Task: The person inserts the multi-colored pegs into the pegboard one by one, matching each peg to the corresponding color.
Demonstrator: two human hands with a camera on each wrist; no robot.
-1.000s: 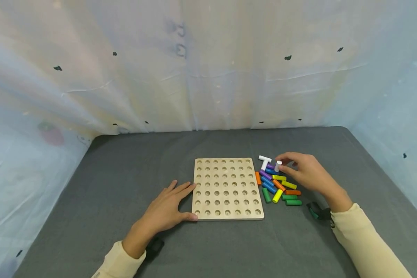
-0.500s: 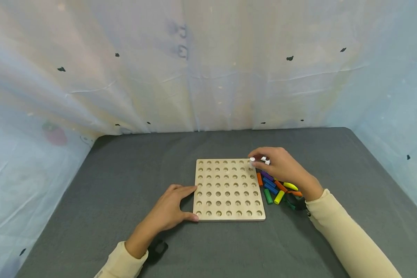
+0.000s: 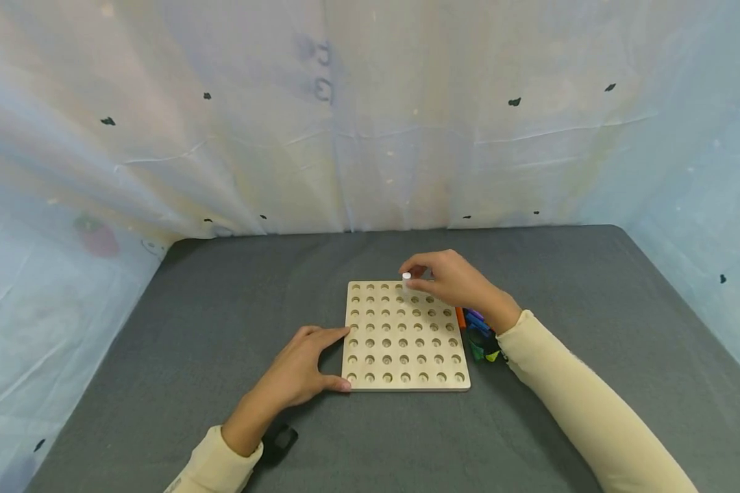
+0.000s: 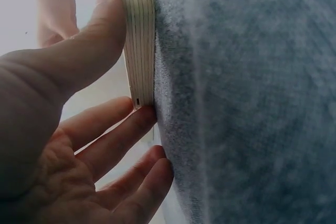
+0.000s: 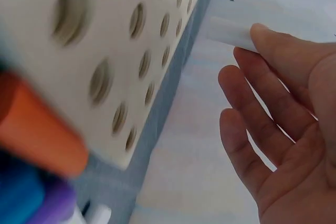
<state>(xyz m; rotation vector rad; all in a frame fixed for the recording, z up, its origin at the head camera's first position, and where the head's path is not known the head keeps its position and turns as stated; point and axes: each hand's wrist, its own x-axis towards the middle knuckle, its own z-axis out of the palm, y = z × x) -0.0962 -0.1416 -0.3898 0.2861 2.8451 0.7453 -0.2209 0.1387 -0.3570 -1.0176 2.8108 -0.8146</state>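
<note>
A pale wooden board [image 3: 412, 350] with rows of round holes lies on the dark grey cloth. My left hand [image 3: 302, 370] touches its near left corner. In the left wrist view the thumb [image 4: 107, 22] lies against the layered edge, with two fingertips by the corner. My right hand [image 3: 453, 277] pinches a white peg [image 3: 406, 276] between thumb and fingers over the board's far edge. The right wrist view has this peg [image 5: 231, 34] sticking out past the thumb tip, its other fingers loosely bent. No pegs show in the visible holes.
Loose pegs lie right of the board, partly hidden by the right forearm: orange [image 3: 460, 318], blue [image 3: 476, 322], green [image 3: 475, 350] and yellow [image 3: 492, 355]. A purple peg [image 5: 52, 203] shows in the right wrist view. Pale sheeting [image 3: 395, 150] hangs behind the table.
My right hand has lifted the white peg from the pile and carried it left, over the board's right corner and along its far edge. The left hand stays at the board's corner.
</note>
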